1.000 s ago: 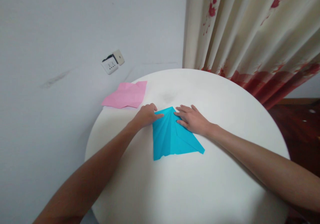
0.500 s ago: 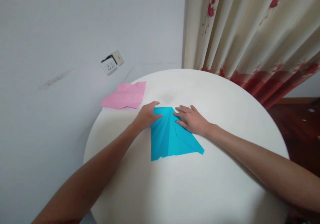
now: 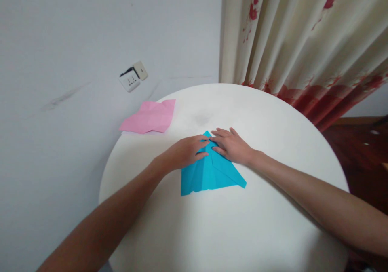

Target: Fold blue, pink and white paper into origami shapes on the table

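A blue sheet of paper (image 3: 209, 179) lies on the white round table, its top now a point and its right side folded over in a flap. Across its upper left part rests my left hand (image 3: 189, 152), fingers stretched out over the paper and hiding the left edge there. My right hand (image 3: 228, 144) lies flat with spread fingers on the upper right edge, near the point. The two hands' fingertips almost meet just below the tip. The paper's bottom edge looks slightly ragged.
A creased pink sheet of paper (image 3: 151, 117) lies at the table's far left edge, by the wall. A wall socket (image 3: 129, 81) sits above it. A curtain with red flowers (image 3: 281, 41) hangs behind the right side of the white table (image 3: 230, 231).
My left hand has moved right across the paper, folding its upper left corner in toward the middle, so the flat top became a point. My right hand stayed in place.
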Demonstrator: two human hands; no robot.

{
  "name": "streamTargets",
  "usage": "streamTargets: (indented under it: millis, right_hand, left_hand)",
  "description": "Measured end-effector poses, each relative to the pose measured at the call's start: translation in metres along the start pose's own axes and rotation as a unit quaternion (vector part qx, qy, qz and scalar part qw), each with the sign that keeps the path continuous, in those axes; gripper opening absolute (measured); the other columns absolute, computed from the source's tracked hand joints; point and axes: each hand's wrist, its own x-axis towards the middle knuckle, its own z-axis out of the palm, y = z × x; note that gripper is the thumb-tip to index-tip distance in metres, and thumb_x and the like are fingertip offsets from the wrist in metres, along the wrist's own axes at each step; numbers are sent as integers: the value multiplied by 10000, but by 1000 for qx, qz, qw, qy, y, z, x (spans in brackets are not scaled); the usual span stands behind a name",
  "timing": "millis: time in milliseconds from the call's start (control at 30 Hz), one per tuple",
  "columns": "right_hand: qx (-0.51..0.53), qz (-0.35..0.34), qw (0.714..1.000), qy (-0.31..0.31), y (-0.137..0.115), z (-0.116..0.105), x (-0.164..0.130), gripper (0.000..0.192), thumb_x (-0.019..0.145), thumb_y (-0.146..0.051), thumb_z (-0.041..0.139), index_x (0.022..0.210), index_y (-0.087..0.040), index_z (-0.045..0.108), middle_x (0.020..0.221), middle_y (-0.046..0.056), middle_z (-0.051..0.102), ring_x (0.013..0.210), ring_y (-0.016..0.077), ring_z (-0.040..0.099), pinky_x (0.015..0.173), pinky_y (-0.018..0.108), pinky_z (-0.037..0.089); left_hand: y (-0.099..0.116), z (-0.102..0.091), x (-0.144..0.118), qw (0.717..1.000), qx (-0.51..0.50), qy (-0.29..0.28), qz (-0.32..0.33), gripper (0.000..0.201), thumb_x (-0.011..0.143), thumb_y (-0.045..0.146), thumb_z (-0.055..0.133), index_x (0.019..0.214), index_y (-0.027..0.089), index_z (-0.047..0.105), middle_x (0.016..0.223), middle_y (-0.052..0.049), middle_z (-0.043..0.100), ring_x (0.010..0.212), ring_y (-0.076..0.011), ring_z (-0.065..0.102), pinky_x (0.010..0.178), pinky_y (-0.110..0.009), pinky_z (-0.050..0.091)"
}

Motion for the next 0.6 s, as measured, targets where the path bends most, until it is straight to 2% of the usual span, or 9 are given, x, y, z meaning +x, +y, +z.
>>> streamTargets:
  millis: [100,200,400,600]
  right_hand:
    - [0,1,1000,0,0,0,0,470,1007,-398,453,1446,-236,497,1561,121,405,1458,332,309,1138,654,210]
    - [0,-2,1000,2,0,0,0,472,1008,-406,452,1444,-232,500,1559,124,408,1456,332,313,1139,654,210]
    - [-1,-5,1000,5,1,0,-1,462,1009,-393,461,1441,-235,498,1554,124,415,1455,333,313,1130,665,214]
    - [0,-6,1000,9,2,2,-1,454,1001,-387,472,1431,-247,509,1554,119,416,1456,336,311,1130,674,207]
  left_hand:
    - [-1,2,-1,1000,-4,2,-13,349,983,399,507,1219,197,666,1328,-120,641,1184,-286,616,1042,-443,465]
    - [-6,0,1,1000,-7,3,-13,299,991,316,494,1166,197,703,1279,-105,674,1180,-274,624,1057,-426,451]
    - [-14,-3,1,999,-33,-9,30,299,984,241,483,1196,218,693,1326,-98,603,1206,-235,587,1066,-365,433]
    - [-4,-9,-4,999,-5,-38,36,345,1016,262,415,1230,249,685,1353,-113,568,1250,-251,547,1080,-403,417]
